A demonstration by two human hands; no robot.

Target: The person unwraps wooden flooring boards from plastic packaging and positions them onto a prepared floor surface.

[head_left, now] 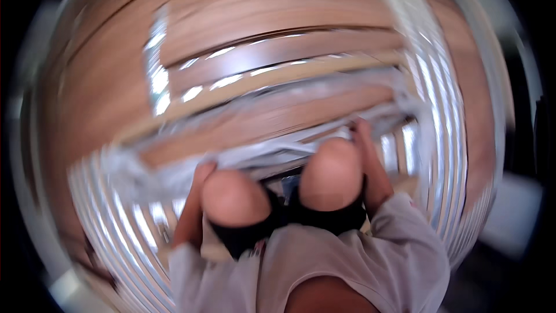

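One package shows, badly blurred: a long flat pack of wooden boards (260, 98) in clear, glossy plastic wrap, brown under white glints. It lies across the view just beyond both hands, its near edge at their fingertips.

Warm brown wood grain on the long boards (272, 52) across the upper and middle frame, streaked with white glare. Pale cream on one thin board edge (255, 81) in the centre. Cloudy grey-white on the clear plastic wrap (174, 168) at middle left, glinting silver in curved stripes along lower left and right. Black on the shorts (324, 217), lower centre. Light grey on the shirt (370, 261) at the bottom.
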